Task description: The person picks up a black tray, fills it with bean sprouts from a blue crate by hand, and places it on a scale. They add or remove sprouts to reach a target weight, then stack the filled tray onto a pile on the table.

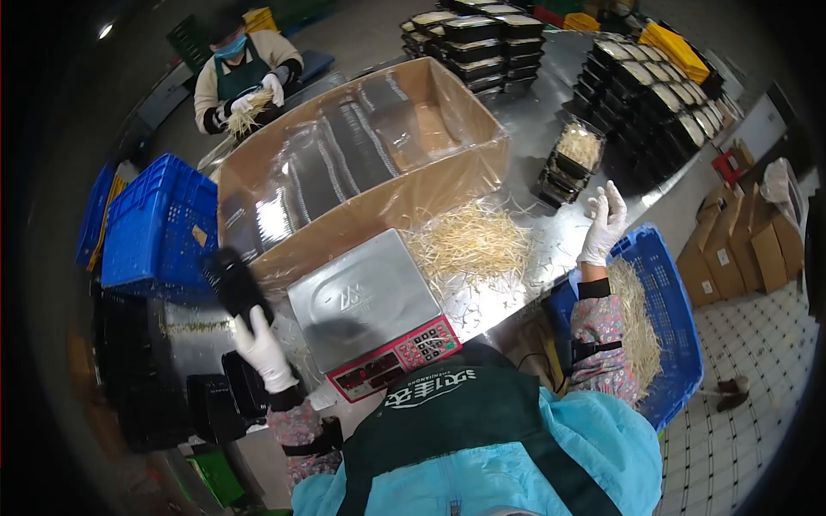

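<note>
In a white glove, my left hand (264,351) grips a black plastic tray (232,279), which is blurred and tilted beside the cardboard box. My right hand (605,225), also gloved, is raised with its fingers apart and nothing in them. It is just below a tray of pale sprouts (579,146) standing on the metal table. Between my hands are a digital scale (366,301) with a bare steel plate and a loose heap of sprouts (473,245). More black trays (245,387) stand near my left wrist.
A plastic-lined cardboard box (413,193) holds clear plastic lids. Stacks of filled trays (645,103) stand at the back right. A blue crate (680,344) of sprouts is by my right arm, and another blue crate (159,228) is at left. Across the table a co-worker (245,73) handles sprouts.
</note>
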Available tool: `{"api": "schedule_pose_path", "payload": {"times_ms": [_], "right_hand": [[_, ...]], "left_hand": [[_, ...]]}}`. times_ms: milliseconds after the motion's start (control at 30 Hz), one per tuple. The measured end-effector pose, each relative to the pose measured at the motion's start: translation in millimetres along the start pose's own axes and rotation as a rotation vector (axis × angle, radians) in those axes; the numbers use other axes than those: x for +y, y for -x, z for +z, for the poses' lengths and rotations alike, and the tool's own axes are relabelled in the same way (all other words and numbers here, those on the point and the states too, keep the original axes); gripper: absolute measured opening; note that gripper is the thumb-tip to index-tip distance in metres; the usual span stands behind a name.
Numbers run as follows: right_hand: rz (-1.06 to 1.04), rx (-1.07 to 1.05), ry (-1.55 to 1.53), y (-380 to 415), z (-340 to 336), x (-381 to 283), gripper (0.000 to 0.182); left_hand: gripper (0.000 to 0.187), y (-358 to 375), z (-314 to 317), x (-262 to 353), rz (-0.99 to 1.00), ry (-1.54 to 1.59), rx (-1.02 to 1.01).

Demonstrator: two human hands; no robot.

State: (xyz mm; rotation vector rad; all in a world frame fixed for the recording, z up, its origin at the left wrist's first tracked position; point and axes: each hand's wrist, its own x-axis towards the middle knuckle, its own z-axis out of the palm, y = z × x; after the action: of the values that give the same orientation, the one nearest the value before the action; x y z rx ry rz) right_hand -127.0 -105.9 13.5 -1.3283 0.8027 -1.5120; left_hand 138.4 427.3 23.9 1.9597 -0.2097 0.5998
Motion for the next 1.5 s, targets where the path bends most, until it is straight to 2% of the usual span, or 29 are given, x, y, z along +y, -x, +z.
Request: {"api": "schedule_pose_path", "payload": {"times_ms": [33,67,100,133,167,200,300,367,433,467,500,567,600,667,700,767,833,867,900,967,1033,1100,1233,1267,1300,1367,1400,1433,1500], "right_hand": [[-0.032,0.010,0.018,3.4,-18.3,5.1,0.035],[-0.077,0.020,0.079,9.6,-38.2,4.5,0.035],[-0.121,0.036,0.143,17.3,-61.1,0.6,0.034],[-0.156,0.046,0.174,26.5,-84.9,-7.5,0.034],[-0.144,0.084,0.200,37.9,-109.4,-19.7,0.032],[-0.216,0.118,0.316,49.4,-138.2,-32.0,0.031],[-0.259,0.274,0.526,87.3,-243.2,-61.5,0.031],[-0.208,0.452,0.673,121.0,-317.6,-84.0,0.034],[-0.073,0.586,0.873,163.6,-380.5,-108.5,0.038],[0.057,0.634,1.189,184.4,-412.0,-120.5,0.042],[0.103,0.688,1.113,202.4,-442.0,-122.6,0.052],[0.340,0.740,1.354,234.3,-506.9,-116.6,0.067],[0.349,0.745,1.351,239.9,-516.2,-110.9,0.067],[0.566,0.741,1.312,241.0,-540.0,-97.0,0.083],[0.530,0.703,1.232,237.0,-549.7,-85.6,0.089],[0.602,0.666,1.128,227.7,-560.5,-68.9,0.089],[0.651,0.606,1.066,213.2,-559.5,-70.7,0.088],[0.637,0.631,1.074,210.7,-562.2,-67.7,0.083],[0.652,0.645,1.067,209.1,-564.9,-59.9,0.083],[0.713,0.632,1.232,209.8,-568.9,-52.8,0.079],[0.707,0.656,1.265,207.4,-560.8,-54.4,0.075],[0.722,0.647,1.212,205.9,-559.2,-59.3,0.075],[0.693,0.724,1.165,207.4,-549.9,-60.1,0.075],[0.676,0.725,1.132,212.7,-554.0,-54.1,0.079],[0.694,0.740,1.119,208.8,-551.2,-58.7,0.079],[0.780,0.675,1.118,199.1,-541.6,-72.5,0.084],[0.832,0.634,1.126,195.3,-539.0,-75.6,0.093],[0.846,0.635,1.118,187.0,-532.8,-81.8,0.093],[0.527,0.470,1.575,161.1,-516.3,-95.5,0.101]], "left_hand": [[0.016,10.5,35.5,34.2,0.132,-0.082,-0.113],[0.015,17.4,60.8,78.2,0.138,0.070,-0.391],[0.016,26.1,82.0,106.4,0.131,-0.126,-0.687],[0.020,45.5,115.1,116.3,0.276,0.182,-0.812],[0.026,59.0,143.4,124.1,0.508,0.241,-0.962],[0.032,75.8,167.5,131.7,0.570,0.211,-1.088],[0.029,110.5,243.1,138.0,0.910,0.146,-1.063],[0.029,121.2,295.6,114.4,0.996,0.059,-1.074],[0.032,122.8,323.6,99.9,1.010,-0.221,-1.182],[0.045,123.2,321.5,113.6,0.990,-0.323,-1.213],[0.065,127.2,323.7,121.2,1.097,-0.235,-1.116],[0.085,157.8,322.0,160.0,1.057,-0.008,-1.131],[0.090,182.2,327.9,172.1,1.045,0.154,-1.184],[0.097,239.6,340.7,207.2,1.007,0.373,-1.291],[0.099,268.5,344.2,226.9,0.980,0.418,-1.365],[0.095,314.7,363.8,251.7,1.082,0.313,-1.410],[0.091,343.2,393.1,244.0,1.060,0.213,-1.404],[0.087,351.7,413.9,226.4,0.936,0.185,-1.443],[0.072,351.1,416.0,227.9,0.701,0.016,-1.591],[0.051,355.1,421.6,218.3,0.401,0.184,-1.711],[0.036,355.2,414.1,227.7,0.403,0.150,-1.638],[0.032,354.1,406.2,241.4,0.354,0.112,-1.643],[0.030,358.4,417.3,221.6,0.104,0.160,-1.669],[0.052,354.1,424.4,217.7,0.047,0.048,-1.732],[0.052,356.7,421.9,227.4,0.068,0.033,-1.742],[0.081,358.3,410.1,249.0,0.890,-0.046,-1.329],[0.102,364.1,401.4,281.9,0.853,-0.110,-1.355],[0.102,374.3,397.4,305.1,0.862,-0.121,-1.360],[0.101,397.9,391.3,337.6,1.013,0.102,-1.412]]}}
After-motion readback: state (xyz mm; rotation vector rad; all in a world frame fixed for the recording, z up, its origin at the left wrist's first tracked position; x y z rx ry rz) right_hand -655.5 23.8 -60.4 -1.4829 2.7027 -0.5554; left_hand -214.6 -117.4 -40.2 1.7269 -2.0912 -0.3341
